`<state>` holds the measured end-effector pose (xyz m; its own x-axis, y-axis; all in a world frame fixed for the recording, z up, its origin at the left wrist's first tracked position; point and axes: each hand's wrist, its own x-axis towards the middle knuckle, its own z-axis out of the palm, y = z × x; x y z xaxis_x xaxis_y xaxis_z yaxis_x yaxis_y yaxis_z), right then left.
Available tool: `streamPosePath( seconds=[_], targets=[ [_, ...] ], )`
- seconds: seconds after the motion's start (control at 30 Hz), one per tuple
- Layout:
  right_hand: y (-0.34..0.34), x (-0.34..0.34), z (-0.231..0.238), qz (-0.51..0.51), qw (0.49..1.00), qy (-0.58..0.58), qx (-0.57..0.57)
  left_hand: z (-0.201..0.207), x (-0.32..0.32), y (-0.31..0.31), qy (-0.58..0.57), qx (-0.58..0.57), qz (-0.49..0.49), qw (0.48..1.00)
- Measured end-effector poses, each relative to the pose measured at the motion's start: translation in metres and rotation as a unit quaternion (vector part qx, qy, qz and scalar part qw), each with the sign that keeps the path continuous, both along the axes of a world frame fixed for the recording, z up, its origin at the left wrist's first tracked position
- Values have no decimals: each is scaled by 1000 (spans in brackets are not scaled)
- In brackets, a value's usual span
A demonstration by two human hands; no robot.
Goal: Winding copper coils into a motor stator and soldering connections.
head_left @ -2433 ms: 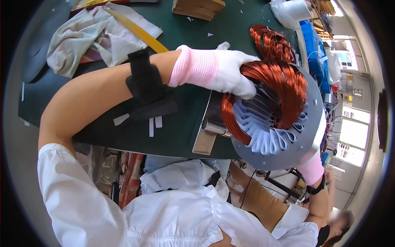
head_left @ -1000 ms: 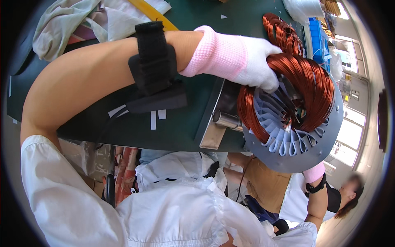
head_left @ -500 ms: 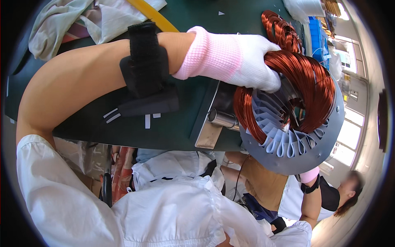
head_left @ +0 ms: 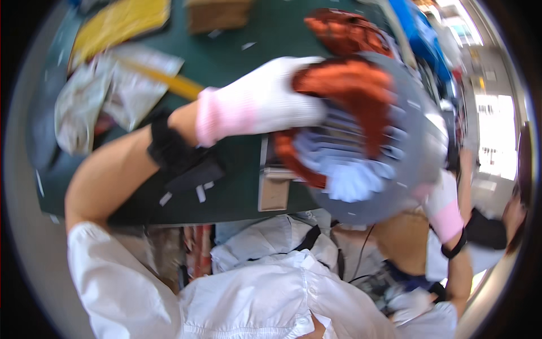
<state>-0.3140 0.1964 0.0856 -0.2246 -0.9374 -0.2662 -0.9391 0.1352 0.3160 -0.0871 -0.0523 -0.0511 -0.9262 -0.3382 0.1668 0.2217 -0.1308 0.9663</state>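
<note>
A motor stator (head_left: 389, 195) with a broad grey end face is tilted toward me at the table's near right edge. Red-brown copper wire coils (head_left: 370, 101) loop out of its bore, and pale slot liners (head_left: 355, 179) fan out around the inside. My left hand (head_left: 293, 93), in a white knit glove with a pink cuff, is closed around the coil bundle at the upper left of the bore. At the stator's outer right side, my right hand (head_left: 440, 195), gloved alike, grips the body; its fingers are partly hidden and blurred.
More copper coils (head_left: 350, 34) lie behind on the green table (head_left: 237, 198). A metal block (head_left: 274, 192) stands left of the stator. Cloth (head_left: 121, 93), a yellow strip (head_left: 169, 82), a brown box (head_left: 217, 16) and paper scraps sit farther left. A blue bin (head_left: 420, 39) is at back right.
The stator has turned and shifted left in the view with my left hand still on its coils. My right hand, mostly hidden before, now shows at its right side. The view has moved too.
</note>
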Motion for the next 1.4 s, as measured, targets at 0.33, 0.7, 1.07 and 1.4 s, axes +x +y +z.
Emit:
streamPosePath(
  seconds=[0.33,0.7,1.07,1.4],
  targets=[
    [29,-126,-94,-126,876,-277,-373,-5,32,7,-192,-68,141,969],
    [63,-97,-180,73,833,-210,-506,-47,129,129,-243,-457,556,651],
    [65,-101,-184,61,844,-174,-503,-70,123,129,-264,-604,510,553],
    [44,-81,-219,-22,875,-196,-442,-167,199,97,-259,-298,542,742]
  ],
)
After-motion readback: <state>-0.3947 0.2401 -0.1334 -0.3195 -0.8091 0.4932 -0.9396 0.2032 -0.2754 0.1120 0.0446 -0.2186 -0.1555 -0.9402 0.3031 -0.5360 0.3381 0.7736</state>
